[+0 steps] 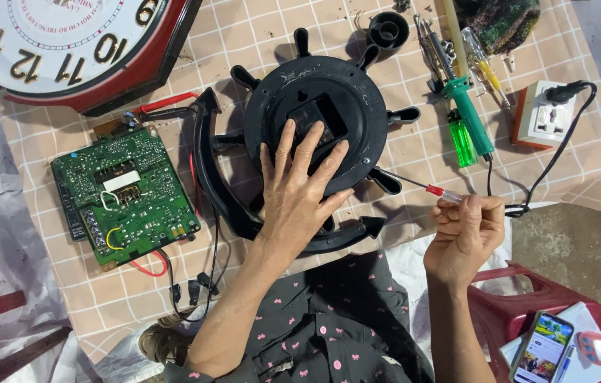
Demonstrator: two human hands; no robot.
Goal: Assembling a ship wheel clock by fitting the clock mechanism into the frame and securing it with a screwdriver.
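One head camera looks steeply down, close over the counter [414,152], facing away from the wearer, whose lap fills the lower edge.

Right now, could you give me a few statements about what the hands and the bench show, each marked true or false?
1. The left hand lies flat on the black clock back. True.
2. The right hand holds a soldering iron. False: it holds a thin screwdriver.
3. The green circuit board lies to the left of the clock back. True.
4. The green soldering iron is in a hand. False: it lies on the checked cloth.
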